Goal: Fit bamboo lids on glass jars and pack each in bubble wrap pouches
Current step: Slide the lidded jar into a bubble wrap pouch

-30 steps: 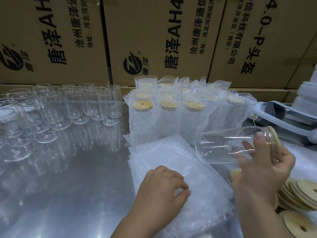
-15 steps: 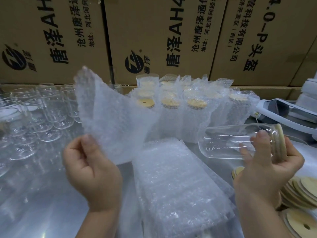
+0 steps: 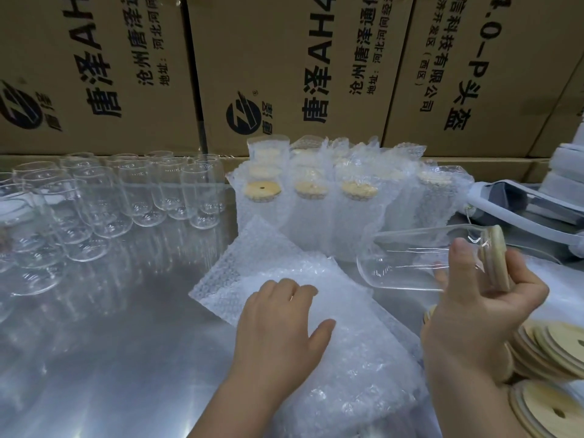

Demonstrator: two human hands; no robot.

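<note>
My right hand (image 3: 474,320) is shut on a clear glass jar (image 3: 407,260) held sideways above the table, its base pointing left. A bamboo lid (image 3: 501,257) sits on the jar's mouth, against my palm. My left hand (image 3: 278,327) lies palm down, fingers apart, on a bubble wrap pouch (image 3: 240,267) that rests skewed across the stack of flat pouches (image 3: 363,374). The pouch's far corner sticks out to the upper left of the stack.
Several empty glass jars (image 3: 126,197) stand at the back left of the steel table (image 3: 110,343). Lidded jars in pouches (image 3: 316,210) stand behind the stack. Loose bamboo lids (image 3: 556,349) are piled at the right. Cardboard boxes (image 3: 284,58) wall the back; a grey-white device (image 3: 521,207) lies at the right.
My left hand lifted one pouch from the stack, held it up at the left, then brought it back down onto the stack, skewed. My right hand kept the lidded jar almost still.
</note>
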